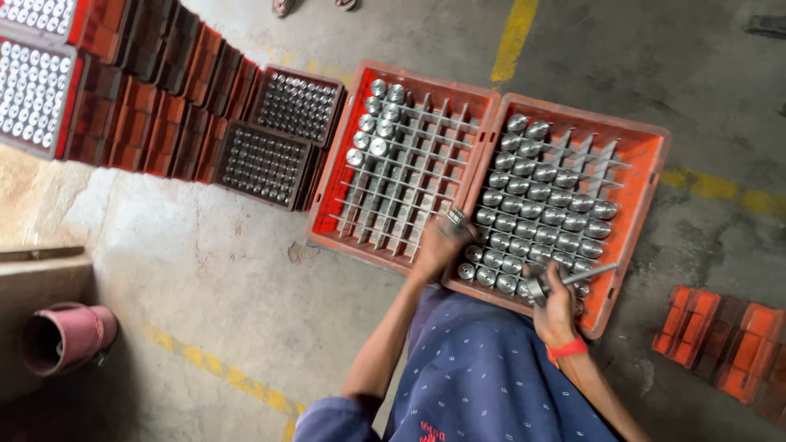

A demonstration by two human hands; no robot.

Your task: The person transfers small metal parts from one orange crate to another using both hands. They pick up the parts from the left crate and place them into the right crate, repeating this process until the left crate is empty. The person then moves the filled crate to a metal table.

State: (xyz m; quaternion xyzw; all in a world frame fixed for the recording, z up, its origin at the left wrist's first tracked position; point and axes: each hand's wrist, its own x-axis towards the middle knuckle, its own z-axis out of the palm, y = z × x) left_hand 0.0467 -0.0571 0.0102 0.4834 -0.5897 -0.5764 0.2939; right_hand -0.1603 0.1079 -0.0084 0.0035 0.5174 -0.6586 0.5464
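Crates fill most of what I see below me: two orange plastic ones stand side by side on the concrete floor, touching along their long walls, each fitted with a grey divider grid. Taking the right crate as my landmark, it is packed with shiny metal cylinders standing upright in its cells, only a few cells along its far edge being bare.

My right hand hovers over the near edge of that crate, fingers curled tight around a metal rod tool whose shaft slants out over the near rows of cylinders. An orange band sits on that wrist.

My left hand is at the crate's left wall, right where the two crates meet, fingers pinched together on a small metal cylinder piece; whether it rests on the rim or is lifted clear I cannot tell.

Left of the landmark, the left crate holds just a handful of cylinders in its far left corner, the other cells open. Further left again, two dark trays of small metal parts lie beside stacked red crates. Right of the landmark, nearer to me, red bricks sit on the floor. Well off to the left lies a pink pipe end.
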